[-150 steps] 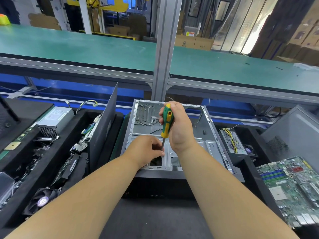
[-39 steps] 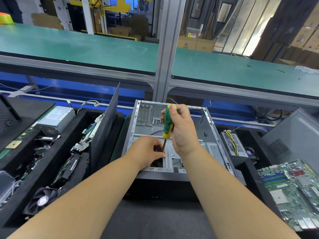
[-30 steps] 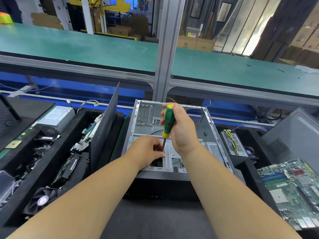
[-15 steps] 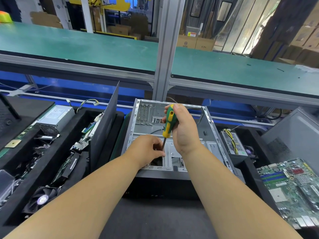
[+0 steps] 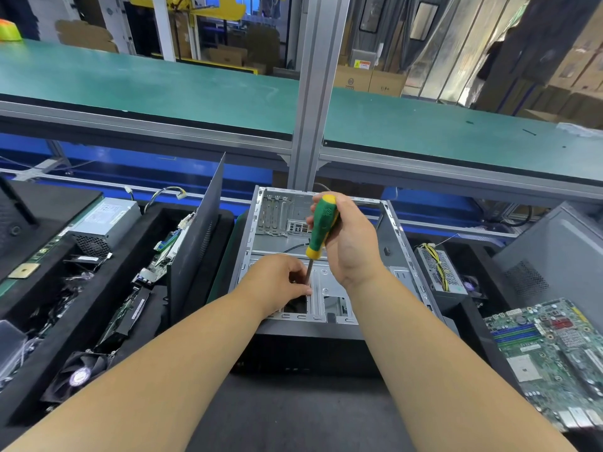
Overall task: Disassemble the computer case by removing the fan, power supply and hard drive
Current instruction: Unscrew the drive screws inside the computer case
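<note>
Head view: a green conveyor (image 5: 202,89) spans the far side, an aluminium post (image 5: 321,93) rising just behind the open computer case (image 5: 396,246), which lies on its side at the centre of the dark desk (image 5: 293,415). The case's long axis runs away from the person, its slotted rear panel at the far end and its open face upward. Room is tight on the left, where a dark side panel (image 5: 195,243) stands on edge just beside the case; a foam tray (image 5: 39,380) beyond it holds a power supply (image 5: 104,220) and a fan (image 5: 78,373). To the right, near the case, lies a motherboard (image 5: 551,357). Bare desk lies open in front. Both forearms reach forward into the case. The right hand (image 5: 354,243) wraps its fingers round the handle of a green-and-yellow screwdriver (image 5: 321,226), which stands nearly upright with its shaft pointing down to the case floor. The left hand (image 5: 277,282) has fingers curled, pinching near the tip, apparently steadying the shaft; the tip itself is hidden.
</note>
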A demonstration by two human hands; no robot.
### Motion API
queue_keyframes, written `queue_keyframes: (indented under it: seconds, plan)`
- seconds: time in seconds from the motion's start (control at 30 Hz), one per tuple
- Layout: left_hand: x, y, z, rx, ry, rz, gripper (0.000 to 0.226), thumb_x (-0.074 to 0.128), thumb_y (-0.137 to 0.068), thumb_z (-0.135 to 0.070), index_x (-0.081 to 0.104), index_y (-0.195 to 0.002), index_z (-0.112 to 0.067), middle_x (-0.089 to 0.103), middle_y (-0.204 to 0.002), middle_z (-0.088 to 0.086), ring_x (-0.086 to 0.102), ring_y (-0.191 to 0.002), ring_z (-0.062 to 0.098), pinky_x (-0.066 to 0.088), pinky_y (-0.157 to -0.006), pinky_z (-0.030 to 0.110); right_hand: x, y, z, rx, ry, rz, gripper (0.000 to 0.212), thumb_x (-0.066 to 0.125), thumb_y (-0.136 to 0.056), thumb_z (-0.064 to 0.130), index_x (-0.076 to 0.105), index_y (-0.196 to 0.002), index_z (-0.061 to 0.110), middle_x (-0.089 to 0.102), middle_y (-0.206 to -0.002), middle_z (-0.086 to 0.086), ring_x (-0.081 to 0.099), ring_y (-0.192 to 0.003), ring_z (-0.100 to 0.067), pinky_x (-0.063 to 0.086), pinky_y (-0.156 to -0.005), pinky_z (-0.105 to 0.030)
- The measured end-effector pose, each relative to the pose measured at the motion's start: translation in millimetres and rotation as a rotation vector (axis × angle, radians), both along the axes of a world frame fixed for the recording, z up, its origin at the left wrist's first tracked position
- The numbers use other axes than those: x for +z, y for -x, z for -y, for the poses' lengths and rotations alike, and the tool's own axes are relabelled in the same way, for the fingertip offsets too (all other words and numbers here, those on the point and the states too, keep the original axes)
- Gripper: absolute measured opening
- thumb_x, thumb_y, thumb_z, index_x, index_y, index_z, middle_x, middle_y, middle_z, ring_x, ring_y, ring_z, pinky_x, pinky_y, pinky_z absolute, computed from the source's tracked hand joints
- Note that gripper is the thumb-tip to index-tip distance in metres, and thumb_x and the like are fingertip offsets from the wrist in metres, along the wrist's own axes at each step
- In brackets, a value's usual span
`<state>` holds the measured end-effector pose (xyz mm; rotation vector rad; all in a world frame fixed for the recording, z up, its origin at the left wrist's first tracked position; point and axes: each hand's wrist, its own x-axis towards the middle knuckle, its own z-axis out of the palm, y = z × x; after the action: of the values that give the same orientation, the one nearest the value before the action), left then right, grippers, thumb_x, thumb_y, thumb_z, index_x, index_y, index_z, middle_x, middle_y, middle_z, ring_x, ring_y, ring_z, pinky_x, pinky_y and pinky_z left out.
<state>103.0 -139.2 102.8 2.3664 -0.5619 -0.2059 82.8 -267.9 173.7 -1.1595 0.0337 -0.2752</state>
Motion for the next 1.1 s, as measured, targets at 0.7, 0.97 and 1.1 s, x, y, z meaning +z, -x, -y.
queue_keyframes:
  seconds: [0.7, 0.97, 1.1]
  plan:
    - [2, 1, 0, -0.013, -0.013, 0.008, 0.014, 0.078, -0.078, -0.037, 0.071, -0.085, -0.028, 0.067, -0.083, -0.012, 0.061, -0.080, 0.007, 0.055, -0.080, 0.032, 3, 1, -3, 0.052, 0.208, 0.004, 0.022, 0.047, -0.092, 0.032, 0.064, -0.101, 0.020, 0.066, -0.078, 0.006, 0.062, -0.072, -0.009, 0.051, -0.077, -0.029]
    - [2, 3, 0, -0.019, 0.004, 0.004, 0.011, 0.079, -0.078, -0.036, 0.072, -0.083, -0.029, 0.067, -0.080, -0.011, 0.062, -0.078, 0.006, 0.056, -0.079, 0.033, 1, 2, -6, 0.031, 0.187, -0.005, 0.021, 0.049, -0.090, 0.041, 0.055, -0.092, 0.021, 0.061, -0.075, 0.003, 0.055, -0.065, -0.009, 0.049, -0.067, -0.023]
    - [3, 2, 0, -0.030, 0.006, 0.011, 0.011, 0.078, -0.078, -0.035, 0.072, -0.083, -0.028, 0.067, -0.080, -0.011, 0.062, -0.077, 0.006, 0.056, -0.079, 0.032, -4, 3, -6, -0.020, 0.240, -0.018, 0.032, 0.060, -0.086, 0.046, 0.052, -0.104, 0.021, 0.062, -0.076, 0.007, 0.056, -0.067, -0.007, 0.049, -0.069, -0.023]
